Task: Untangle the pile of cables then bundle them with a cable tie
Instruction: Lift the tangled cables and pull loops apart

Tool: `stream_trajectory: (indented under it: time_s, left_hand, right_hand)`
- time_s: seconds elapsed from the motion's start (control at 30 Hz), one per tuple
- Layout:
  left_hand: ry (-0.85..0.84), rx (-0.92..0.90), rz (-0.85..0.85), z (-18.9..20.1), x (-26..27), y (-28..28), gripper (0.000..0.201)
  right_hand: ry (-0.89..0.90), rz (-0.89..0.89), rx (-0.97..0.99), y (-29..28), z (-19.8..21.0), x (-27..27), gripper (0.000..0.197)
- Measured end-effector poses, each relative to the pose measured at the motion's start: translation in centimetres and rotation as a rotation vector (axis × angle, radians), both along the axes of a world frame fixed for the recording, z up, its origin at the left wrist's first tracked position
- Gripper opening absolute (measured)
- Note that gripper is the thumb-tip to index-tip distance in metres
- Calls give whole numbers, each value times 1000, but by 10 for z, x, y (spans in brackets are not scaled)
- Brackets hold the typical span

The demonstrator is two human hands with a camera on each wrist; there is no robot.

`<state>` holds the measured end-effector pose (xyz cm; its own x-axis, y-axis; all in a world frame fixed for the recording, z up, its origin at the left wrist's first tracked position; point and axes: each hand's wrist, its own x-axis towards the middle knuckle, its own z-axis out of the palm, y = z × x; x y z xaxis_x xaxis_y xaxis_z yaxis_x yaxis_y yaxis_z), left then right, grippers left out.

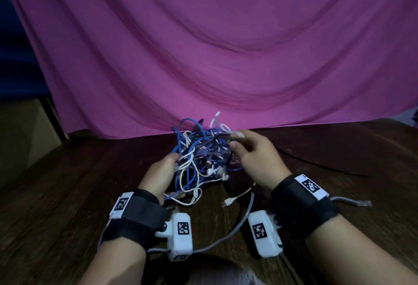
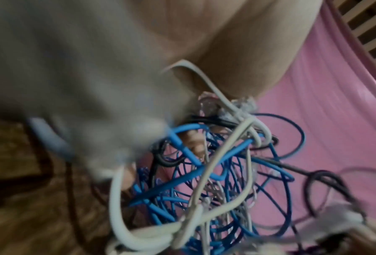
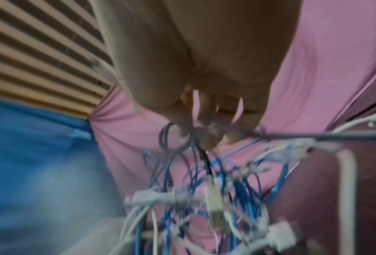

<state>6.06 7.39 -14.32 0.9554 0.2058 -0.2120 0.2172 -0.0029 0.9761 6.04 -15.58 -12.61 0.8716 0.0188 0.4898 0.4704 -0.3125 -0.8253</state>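
A pink draped cloth backdrop (image 1: 226,47) fills the far side of the scene, hanging down to the back edge of the dark brown wood-grain counter (image 1: 67,194). On that counter, in the middle and close to the person, sits the tangled pile of blue, white and black cables (image 1: 199,158), partly lifted between both hands. A loose grey cable (image 1: 237,223) trails from the pile toward the near edge, and a grey cable end with a clear plug (image 1: 359,203) shows just beyond the right wrist.

The left hand (image 1: 160,174) is pressed into the left side of the pile, its fingers buried among the loops; whether its grip is clamped on a strand cannot be told, since the left wrist view is blurred. The right hand (image 1: 253,155) is raised at the pile's upper right, thumb and fingertips pinched together on a thin black cable end (image 3: 206,160) that runs down into the knot.

The work looks to be at its start: the mass remains one knot, and no cable lies clearly separated or straightened. No cable tie can be made out. Freeing each strand, gathering them and tying them all remain.
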Motion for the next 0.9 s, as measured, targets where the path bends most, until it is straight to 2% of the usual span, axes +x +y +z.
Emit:
stream_trajectory:
  time_s: [0.1,0.2,0.23,0.3,0.33,0.43,0.5,0.63,0.77,0.9]
  left_hand:
    - [-190,163,132,9,1,5,36]
    - [-552,258,363,30,-6,-3,13]
    - [-698,308,388,38,-12,-8,12]
    - [-945,362,319,49,-23,-21,13]
    - [-1010,396,243,52,-29,-28,13]
    - [-988,529,-15,51,-36,-44,14]
    - [-908,556,-96,45,-36,-50,16]
    - [-830,419,-5,38,-32,-51,8]
    - [-789,272,-2,41,-31,-44,2]
    - [-611,30,98,42,-26,-41,12]
  right_hand:
    - [19,-21,159,-6,9,0,16]
    - [44,17,146,-2,10,-4,13]
    - [55,38,144,0,9,-6,12]
    - [73,66,144,4,9,-9,10]
    - [78,75,147,5,10,-11,10]
    - [67,119,155,6,15,-16,10]
    - [48,150,161,6,19,-20,13]
    - [10,214,149,6,22,-25,22]
    - [86,247,169,7,24,-27,16]
    - [170,268,243,7,23,-25,16]
